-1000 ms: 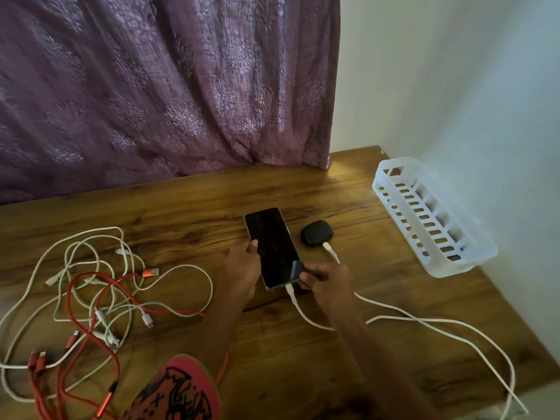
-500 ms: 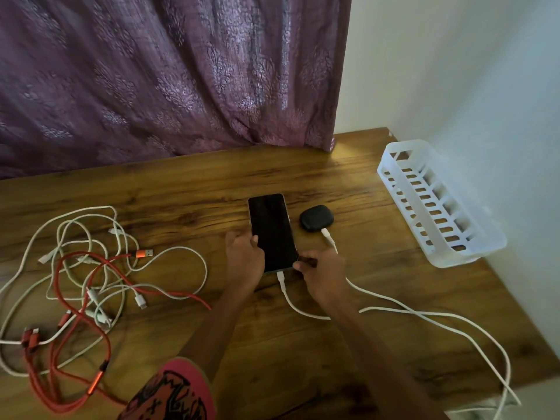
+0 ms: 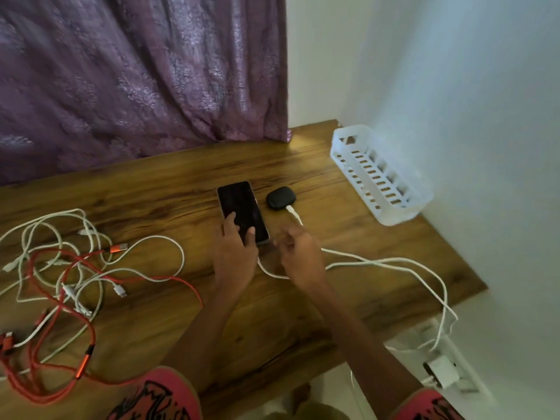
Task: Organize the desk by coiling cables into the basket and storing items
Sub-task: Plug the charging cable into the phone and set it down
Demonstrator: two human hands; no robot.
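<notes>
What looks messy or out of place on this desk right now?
The cable tangle at the left stands out: white and orange cords looped over each other. On the right, two white cables trail off the desk edge toward the floor. The basket by the wall holds none of them.

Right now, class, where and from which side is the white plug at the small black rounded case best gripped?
Pinch the white plug across its narrow sides, coming from the near right, where it juts from the small black rounded case.
</notes>
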